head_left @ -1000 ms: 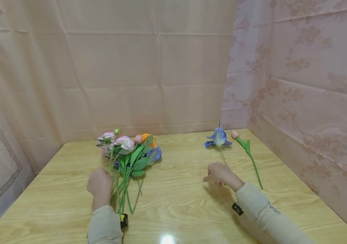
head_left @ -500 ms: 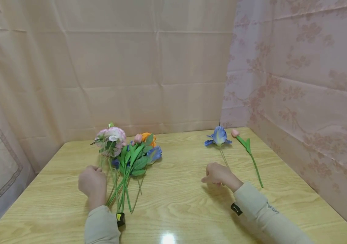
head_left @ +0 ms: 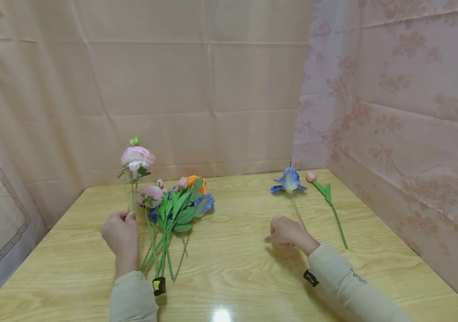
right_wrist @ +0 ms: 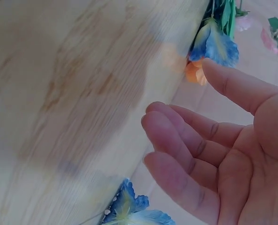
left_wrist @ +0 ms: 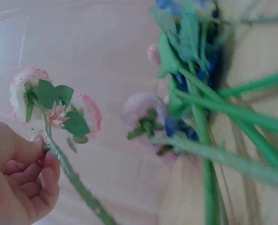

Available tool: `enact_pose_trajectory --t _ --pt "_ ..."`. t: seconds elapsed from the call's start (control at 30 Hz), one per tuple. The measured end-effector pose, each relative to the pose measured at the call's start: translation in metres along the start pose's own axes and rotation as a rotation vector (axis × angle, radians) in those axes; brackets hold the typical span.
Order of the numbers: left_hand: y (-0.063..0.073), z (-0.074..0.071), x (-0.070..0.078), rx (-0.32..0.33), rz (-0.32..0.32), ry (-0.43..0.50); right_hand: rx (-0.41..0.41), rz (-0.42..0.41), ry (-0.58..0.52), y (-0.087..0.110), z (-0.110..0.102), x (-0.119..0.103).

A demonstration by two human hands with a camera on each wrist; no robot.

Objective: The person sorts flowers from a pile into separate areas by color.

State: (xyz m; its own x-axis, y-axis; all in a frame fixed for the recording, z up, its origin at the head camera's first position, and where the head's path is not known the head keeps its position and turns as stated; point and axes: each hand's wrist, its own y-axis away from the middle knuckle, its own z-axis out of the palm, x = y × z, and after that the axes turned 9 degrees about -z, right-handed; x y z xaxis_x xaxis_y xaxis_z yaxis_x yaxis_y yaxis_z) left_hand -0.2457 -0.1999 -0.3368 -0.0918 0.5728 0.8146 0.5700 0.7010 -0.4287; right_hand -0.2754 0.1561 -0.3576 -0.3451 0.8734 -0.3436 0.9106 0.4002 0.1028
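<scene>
My left hand pinches the stem of a pink-and-white artificial flower between thumb and fingers. The flower stands upright above the table, with a small green bud over its bloom. In the left wrist view, its green stem runs down past my fingertips. To the right of that hand lies a pile of flowers: a pale pink bloom, a pink tulip, an orange flower and a blue iris. My right hand hovers over the table, fingers loosely bent and holding nothing.
A single blue iris lies just beyond my right hand, its stem running toward the wrist. Farther right lies a pink tulip with a long green stem. Beige curtain and pink patterned cloth border the wooden table.
My left hand has moved left and lifted the pink-and-white flower out of the pile, now upright and higher. The right hand has barely moved.
</scene>
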Motion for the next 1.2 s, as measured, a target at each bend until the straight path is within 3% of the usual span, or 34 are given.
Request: enact_pose_trajectory --t 0.13,0.37,0.57,0.7,0.9,1.03,1.2 --pt "0.002 0.003 0.006 -0.047 0.032 0.077 0.037 -0.035 -0.038 -0.001 0.001 -0.002" --pt "0.010 0.017 0.017 -0.198 0.078 0.102 0.141 -0.143 -0.134 -0.004 0.003 -0.005" --pt "0.016 0.023 0.030 -0.343 0.122 0.132 0.139 -0.164 -0.201 -0.005 0.004 -0.011" --pt "0.022 0.025 0.040 -0.421 0.140 0.186 0.140 -0.220 -0.209 -0.006 0.005 -0.013" --pt "0.032 0.029 0.053 -0.533 0.088 0.236 0.181 -0.351 -0.182 -0.008 0.010 -0.015" --pt "0.037 0.033 0.059 -0.607 0.037 0.325 0.214 -0.435 -0.166 -0.010 0.014 -0.021" --pt "0.044 0.036 0.065 -0.704 -0.027 0.444 0.167 -0.494 -0.301 -0.010 0.018 -0.033"
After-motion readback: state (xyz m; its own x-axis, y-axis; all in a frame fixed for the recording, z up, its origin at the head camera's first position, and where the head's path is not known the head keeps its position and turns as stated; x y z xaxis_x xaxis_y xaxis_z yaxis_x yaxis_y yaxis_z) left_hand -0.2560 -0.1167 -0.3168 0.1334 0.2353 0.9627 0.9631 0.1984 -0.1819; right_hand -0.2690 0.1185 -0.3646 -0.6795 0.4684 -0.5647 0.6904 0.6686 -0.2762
